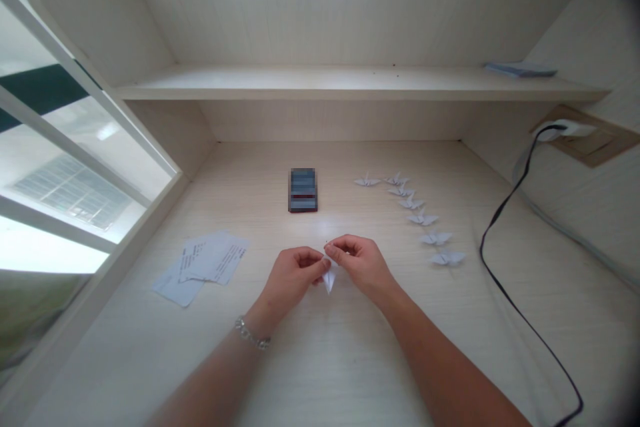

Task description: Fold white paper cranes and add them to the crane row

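Your folded white paper [329, 282] sits between your two hands, over the near-middle of the desk [330, 373], one sharp point aimed at six o'clock. Your left hand [297, 271] grips it between thumb and fingers; your right hand [364, 265] pinches at its upper end, fingertips close to the left's. Taking that paper as the dial's centre, a pixelated dark rectangle [303, 190] lies between eleven and twelve. Seven small folded paper birds [423, 219] trail from one o'clock round to nearly three. Toward nine o'clock you have overlapping printed sheets [215, 257]; a black cord [505, 287] curves from two down to four.
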`<state>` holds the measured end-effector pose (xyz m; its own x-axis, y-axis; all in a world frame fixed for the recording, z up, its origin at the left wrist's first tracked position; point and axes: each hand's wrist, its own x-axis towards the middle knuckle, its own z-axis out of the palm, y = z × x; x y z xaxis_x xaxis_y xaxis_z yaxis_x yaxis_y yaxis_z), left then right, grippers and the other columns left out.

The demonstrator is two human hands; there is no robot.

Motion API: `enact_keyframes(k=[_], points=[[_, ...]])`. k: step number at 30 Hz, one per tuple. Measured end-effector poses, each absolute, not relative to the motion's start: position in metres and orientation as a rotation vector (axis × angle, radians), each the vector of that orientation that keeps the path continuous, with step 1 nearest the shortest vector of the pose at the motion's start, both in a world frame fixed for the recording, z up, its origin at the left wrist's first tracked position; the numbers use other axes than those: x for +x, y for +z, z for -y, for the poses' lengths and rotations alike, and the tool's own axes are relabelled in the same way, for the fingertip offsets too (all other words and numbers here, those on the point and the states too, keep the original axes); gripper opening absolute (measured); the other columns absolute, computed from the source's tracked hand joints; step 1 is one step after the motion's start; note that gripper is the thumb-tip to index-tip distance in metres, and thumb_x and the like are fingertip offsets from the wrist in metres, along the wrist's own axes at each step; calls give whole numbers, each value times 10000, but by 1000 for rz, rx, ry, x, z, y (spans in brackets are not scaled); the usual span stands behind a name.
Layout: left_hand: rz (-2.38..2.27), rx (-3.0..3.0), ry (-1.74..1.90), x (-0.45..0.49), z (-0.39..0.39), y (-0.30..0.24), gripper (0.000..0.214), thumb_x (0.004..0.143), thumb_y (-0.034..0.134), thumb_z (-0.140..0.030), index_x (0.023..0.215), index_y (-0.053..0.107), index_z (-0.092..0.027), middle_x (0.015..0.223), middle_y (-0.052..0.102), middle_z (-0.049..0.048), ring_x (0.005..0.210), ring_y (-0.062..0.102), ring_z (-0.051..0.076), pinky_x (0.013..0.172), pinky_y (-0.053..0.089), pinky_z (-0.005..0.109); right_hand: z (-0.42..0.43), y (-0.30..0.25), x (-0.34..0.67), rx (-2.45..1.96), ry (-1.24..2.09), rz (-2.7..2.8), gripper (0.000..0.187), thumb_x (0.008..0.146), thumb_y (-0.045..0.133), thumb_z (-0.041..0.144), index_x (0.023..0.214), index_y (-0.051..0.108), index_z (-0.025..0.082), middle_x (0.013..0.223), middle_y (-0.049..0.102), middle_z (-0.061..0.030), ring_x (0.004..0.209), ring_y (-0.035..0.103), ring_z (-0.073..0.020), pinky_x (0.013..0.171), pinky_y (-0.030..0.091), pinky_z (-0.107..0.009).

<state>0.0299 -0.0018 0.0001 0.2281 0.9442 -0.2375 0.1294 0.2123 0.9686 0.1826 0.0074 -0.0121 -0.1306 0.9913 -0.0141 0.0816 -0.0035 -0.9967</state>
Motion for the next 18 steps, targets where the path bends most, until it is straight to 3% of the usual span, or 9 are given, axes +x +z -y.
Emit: enact_keyframes(k=[4,10,18], points=[[-1195,1181,931,28,0,1,233,684,661,-341,742,674,-115,600,623,30,524,514,106,502,398,211,-9,-14,182,-1152,1440,1278,267,716,633,383,875,659,170,791,666,-43,685,590,-155,602,465,-262],[-1087,1035,1028,26,0,-1,257,691,668,-309,851,676,-108,693,670,65,623,583,135,607,472,251,-7,-10,180,-1135,1445,1244,213,715,630,345,786,675,149,667,648,-26,596,562,-128,565,454,-246],[-1173,1077,1046,27,0,-3,254,679,684,-284,854,640,-105,563,629,25,515,560,111,507,446,216,-6,-11,175,-1114,1460,1184,185,664,670,319,733,656,148,660,647,-23,574,556,-131,540,431,-247]])
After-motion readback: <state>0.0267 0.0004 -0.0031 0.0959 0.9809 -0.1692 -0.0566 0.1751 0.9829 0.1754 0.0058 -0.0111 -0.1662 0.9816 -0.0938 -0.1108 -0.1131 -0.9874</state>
